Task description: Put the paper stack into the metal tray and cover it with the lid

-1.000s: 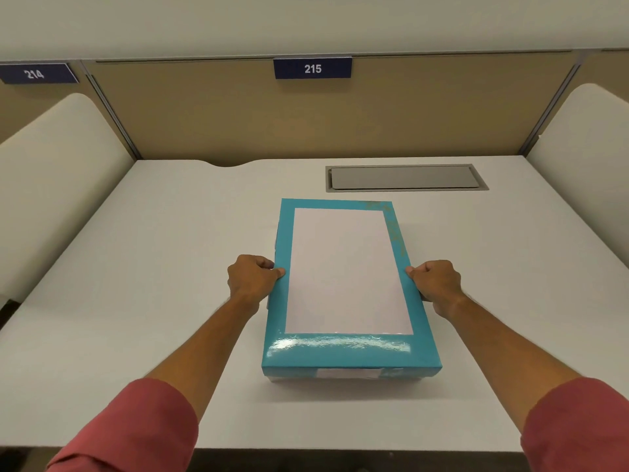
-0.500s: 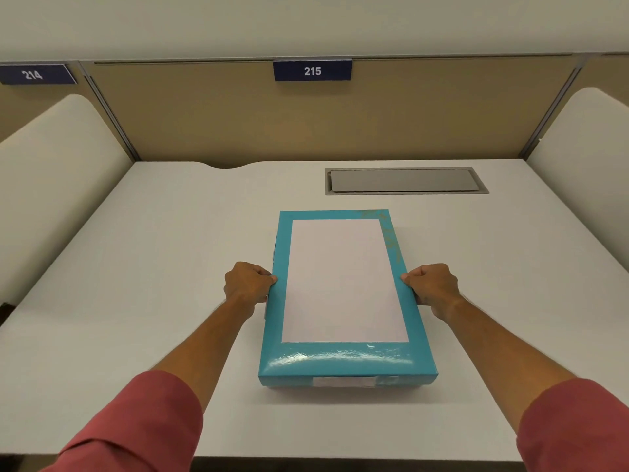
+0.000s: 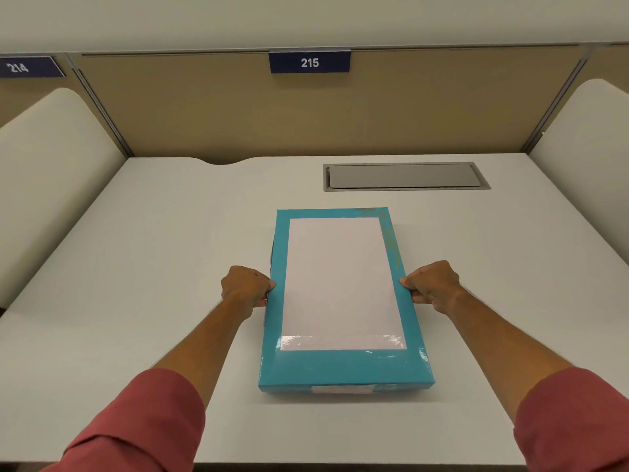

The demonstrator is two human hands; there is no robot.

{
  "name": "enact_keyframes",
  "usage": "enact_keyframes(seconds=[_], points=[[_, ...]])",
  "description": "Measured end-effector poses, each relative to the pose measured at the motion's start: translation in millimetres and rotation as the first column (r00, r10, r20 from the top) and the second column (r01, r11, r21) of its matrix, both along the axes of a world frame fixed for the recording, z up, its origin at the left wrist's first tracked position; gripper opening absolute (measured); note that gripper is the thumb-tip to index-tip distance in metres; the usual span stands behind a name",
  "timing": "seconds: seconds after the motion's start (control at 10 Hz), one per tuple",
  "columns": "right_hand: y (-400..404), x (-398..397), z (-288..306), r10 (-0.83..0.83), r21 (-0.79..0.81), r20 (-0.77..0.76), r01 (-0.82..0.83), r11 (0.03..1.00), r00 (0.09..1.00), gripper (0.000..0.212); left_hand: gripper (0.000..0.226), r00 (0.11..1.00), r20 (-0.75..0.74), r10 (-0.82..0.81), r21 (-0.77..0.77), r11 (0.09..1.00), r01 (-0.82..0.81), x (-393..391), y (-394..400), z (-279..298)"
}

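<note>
A teal lid point(image 3: 343, 367) with a large white panel on top lies flat in the middle of the white desk. It covers the metal tray, of which only a thin dark sliver point(image 3: 272, 255) shows under the lid's left edge. The paper stack is hidden. My left hand point(image 3: 245, 287) grips the lid's left long edge. My right hand point(image 3: 431, 286) grips the right long edge directly opposite. Both hands have their fingers curled round the rim.
The white desk point(image 3: 153, 267) is bounded by a tan partition at the back and cream side panels point(image 3: 51, 172) left and right. A grey recessed cable flap point(image 3: 405, 176) sits in the desk behind the lid, to the right.
The lid's far end has sunk slightly toward the desk. Both hands stay on its sides, the thumbs now off the top face.
</note>
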State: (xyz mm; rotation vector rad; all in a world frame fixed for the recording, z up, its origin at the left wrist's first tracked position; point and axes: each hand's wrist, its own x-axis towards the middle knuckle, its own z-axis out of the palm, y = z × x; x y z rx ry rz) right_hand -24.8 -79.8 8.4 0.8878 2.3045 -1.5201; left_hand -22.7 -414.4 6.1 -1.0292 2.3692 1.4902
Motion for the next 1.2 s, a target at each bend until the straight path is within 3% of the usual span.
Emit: enact_keyframes(seconds=[0.4,0.6,0.8,1.0,1.1,1.2], points=[[-5.9,1.0,-1.4,-0.004,0.093,0.023,0.002,0.996,1.000,0.033,0.022,1.000,0.026,-0.018,-0.072,0.997,0.019,-1.3,2.4,-2.5],[-10.9,6.4,-1.7,0.089,0.264,-0.006,-0.084,0.961,0.996,0.035,0.022,0.995,0.002,-0.100,-0.200,0.975,0.098,2.9,5.5,-2.6],[-20.4,21.3,0.4,0.176,0.482,-0.025,-0.143,0.865,0.984,0.030,0.014,0.959,-0.014,-0.284,-0.416,0.873,0.253,13.8,7.9,0.2],[-39.3,31.4,13.1,0.346,0.663,-0.158,-0.160,0.731,0.925,0.053,0.059,0.860,-0.098,-0.500,-0.609,0.714,0.346,19.8,21.2,14.2],[-56.1,28.4,26.6,0.502,0.818,-0.178,-0.156,0.554,0.846,0.071,0.076,0.767,-0.167,-0.619,-0.733,0.598,0.324,16.6,36.0,33.7],[-64.8,24.7,36.1,0.587,0.876,-0.191,-0.134,0.464,0.786,0.080,0.084,0.712,-0.140,-0.688,-0.825,0.479,0.301,13.6,41.0,45.8]])
